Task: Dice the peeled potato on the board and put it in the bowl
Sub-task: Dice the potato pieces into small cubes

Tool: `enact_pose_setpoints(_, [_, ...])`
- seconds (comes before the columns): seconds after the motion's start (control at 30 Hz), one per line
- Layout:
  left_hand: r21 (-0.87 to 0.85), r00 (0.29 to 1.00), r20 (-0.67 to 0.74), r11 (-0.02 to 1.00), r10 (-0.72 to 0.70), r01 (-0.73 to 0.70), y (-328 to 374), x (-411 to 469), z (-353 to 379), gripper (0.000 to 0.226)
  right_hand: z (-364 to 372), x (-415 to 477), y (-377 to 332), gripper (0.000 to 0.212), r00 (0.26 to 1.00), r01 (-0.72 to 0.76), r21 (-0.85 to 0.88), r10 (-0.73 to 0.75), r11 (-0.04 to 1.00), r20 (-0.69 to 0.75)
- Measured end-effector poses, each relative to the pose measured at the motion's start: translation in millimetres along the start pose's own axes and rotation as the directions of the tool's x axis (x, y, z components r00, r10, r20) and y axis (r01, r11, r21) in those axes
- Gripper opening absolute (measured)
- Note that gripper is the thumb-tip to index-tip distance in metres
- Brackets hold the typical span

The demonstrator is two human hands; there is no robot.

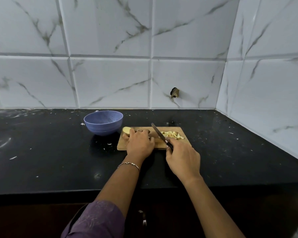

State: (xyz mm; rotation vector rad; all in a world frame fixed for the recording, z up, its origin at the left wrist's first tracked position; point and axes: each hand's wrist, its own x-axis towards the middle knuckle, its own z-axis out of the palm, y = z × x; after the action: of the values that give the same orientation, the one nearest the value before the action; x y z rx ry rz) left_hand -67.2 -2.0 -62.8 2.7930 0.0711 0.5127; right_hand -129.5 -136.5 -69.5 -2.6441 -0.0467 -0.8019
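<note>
Potato (126, 130): uncut remainder at the board's (186, 143) ten o'clock corner. My left hand (139, 141) curls over it, steadying it for cutting. My right hand (182, 158) grips the knife (159, 133). Diced pieces (172, 135): two o'clock, clear of the blade. Bowl (103, 122): ten o'clock, beside the board.

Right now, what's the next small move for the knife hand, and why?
Probably shift the knife left and cut into the potato. The right hand grips the knife with its blade between the left hand and the diced pile; the left hand holds an uncut piece at the left end of the board. The bowl shows no potato, so transfer looks premature.
</note>
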Motion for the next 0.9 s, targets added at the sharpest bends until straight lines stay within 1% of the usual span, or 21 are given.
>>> enact_pose_setpoints(0.23, [-0.067, 1.0, -0.012, 0.997, 0.023, -0.024, 0.2, -2.8, -2.6, 0.036, 0.7, -0.1, 1.7, 0.035, 1.0, -0.016, 0.023, 0.016, 1.0, 0.01])
enact_pose_setpoints(0.5, [-0.008, 0.996, -0.085, 1.0, 0.01, -0.011, 0.2, -3.2, -1.9, 0.022, -4.1, -3.3, -0.5, 0.035, 1.0, 0.008, 0.025, -0.008, 1.0, 0.03])
enact_pose_setpoints(0.67, [0.016, 0.994, -0.107, 1.0, 0.019, -0.018, -0.3, -2.5, 0.6, 0.023, -3.2, -5.5, -1.3, 0.031, 0.999, 0.029, -0.01, -0.029, 1.0, 0.02])
enact_pose_setpoints(0.77, [0.008, 0.994, -0.107, 1.0, 0.028, -0.027, -0.8, -2.6, 1.2, 0.025, 1.1, -4.6, -3.1, 0.029, 0.997, 0.074, -0.055, -0.073, 0.996, 0.011])
enact_pose_setpoints(0.9, [0.0, 0.994, -0.109, 1.0, 0.025, -0.025, -0.3, -3.3, 1.3, 0.025, 4.1, -3.3, -5.8, 0.029, 0.992, 0.125, -0.112, -0.121, 0.986, 0.043])
